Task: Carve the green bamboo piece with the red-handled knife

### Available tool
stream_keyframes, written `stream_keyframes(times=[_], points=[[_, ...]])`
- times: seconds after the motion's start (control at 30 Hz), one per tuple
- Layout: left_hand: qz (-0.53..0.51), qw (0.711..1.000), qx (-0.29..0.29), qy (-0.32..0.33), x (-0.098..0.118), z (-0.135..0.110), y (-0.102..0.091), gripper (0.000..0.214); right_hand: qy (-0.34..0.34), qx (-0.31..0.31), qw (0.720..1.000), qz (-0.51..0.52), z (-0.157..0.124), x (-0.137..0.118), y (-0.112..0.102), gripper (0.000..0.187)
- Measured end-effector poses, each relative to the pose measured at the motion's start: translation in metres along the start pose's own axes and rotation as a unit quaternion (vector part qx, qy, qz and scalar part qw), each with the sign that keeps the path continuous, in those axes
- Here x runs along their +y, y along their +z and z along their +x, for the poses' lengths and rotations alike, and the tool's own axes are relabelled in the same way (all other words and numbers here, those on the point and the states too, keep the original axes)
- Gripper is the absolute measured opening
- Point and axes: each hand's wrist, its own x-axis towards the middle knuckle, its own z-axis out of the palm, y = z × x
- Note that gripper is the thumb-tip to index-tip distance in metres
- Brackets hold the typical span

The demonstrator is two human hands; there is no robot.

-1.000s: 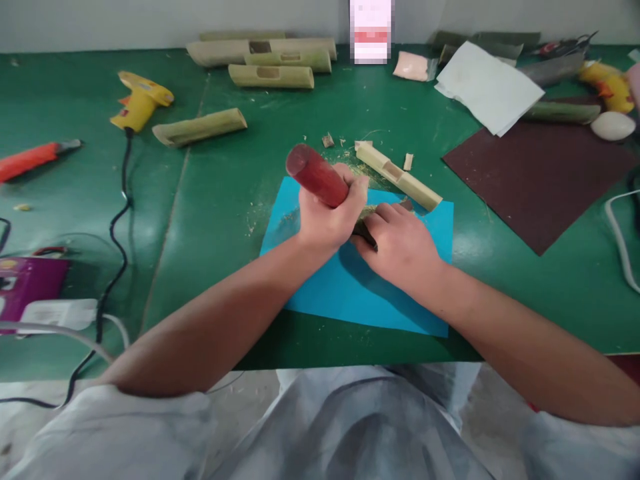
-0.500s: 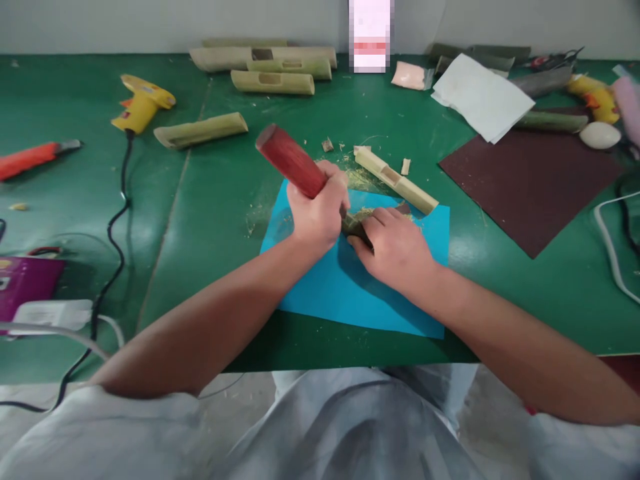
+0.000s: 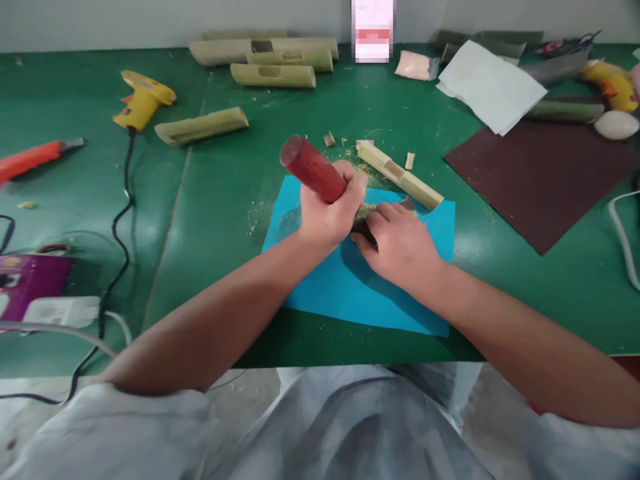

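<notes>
My left hand [image 3: 330, 207] is closed around the thick red wooden handle [image 3: 315, 170] of a tool. The handle slants up to the left, and the working end is hidden by my hands. Just to the right, my right hand [image 3: 400, 243] presses with curled fingers on a dark green bamboo piece [image 3: 364, 228], mostly covered by it. Both hands are over a blue sheet [image 3: 365, 293] on the table. Yellowish shavings lie around the bamboo. Beyond my right hand rests a pale bamboo strip [image 3: 400, 175] with a rectangular notch, its near end at the sheet's edge.
Cut bamboo tubes [image 3: 273, 75] lie at the back, with another bamboo tube [image 3: 203, 127] nearer. At left are a yellow glue gun [image 3: 143, 100] with a black cord and an orange cutter [image 3: 35, 160]. White paper [image 3: 493, 87] overlaps a brown sheet [image 3: 540, 180] at right.
My left hand and the red handle have shifted right, closer to my right hand, and the handle's end now sits lower. The right hand stays on the bamboo. The whole view has shifted slightly.
</notes>
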Motion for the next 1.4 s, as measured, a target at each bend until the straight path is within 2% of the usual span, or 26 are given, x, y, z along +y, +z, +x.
stream_keyframes(times=[0.2, 0.33, 0.47, 0.67, 0.77, 1.0, 1.17, 1.33, 1.4], points=[[0.004, 1.0, -0.014, -0.023, -0.001, -0.001, -0.005, 0.054, -0.001, 0.006, 1.0, 0.006, 0.0, 0.001, 0.002, 0.028], [-0.022, 1.0, 0.003, -0.016, -0.013, 0.001, -0.011, 0.051, 0.007, 0.0, 1.0, 0.003, 0.0, 0.001, 0.0, 0.026], [-0.034, 0.998, -0.02, -0.049, -0.01, 0.002, -0.009, 0.047, 0.019, 0.001, 1.0, -0.007, -0.001, -0.001, -0.001, 0.024], [-0.009, 0.997, 0.029, -0.067, 0.007, -0.001, 0.0, 0.046, 0.013, 0.016, 1.0, -0.012, -0.002, -0.001, -0.001, 0.022], [-0.008, 0.997, 0.034, -0.066, 0.006, -0.001, 0.001, 0.046, 0.016, 0.007, 1.0, -0.009, -0.002, -0.001, -0.001, 0.023], [0.016, 0.998, 0.005, -0.055, 0.005, 0.0, 0.0, 0.047, 0.026, -0.003, 0.999, 0.019, 0.0, -0.001, 0.0, 0.024], [-0.02, 0.997, 0.05, -0.054, 0.002, 0.001, -0.002, 0.055, 0.025, 0.0, 1.0, 0.007, -0.001, 0.0, -0.001, 0.024], [-0.035, 0.998, 0.004, -0.056, -0.002, 0.001, -0.003, 0.051, 0.022, 0.003, 1.0, 0.007, -0.001, -0.001, -0.002, 0.023], [-0.031, 0.998, 0.008, -0.056, -0.001, 0.0, -0.002, 0.05, 0.028, -0.002, 0.999, 0.015, 0.0, -0.002, -0.003, 0.023]])
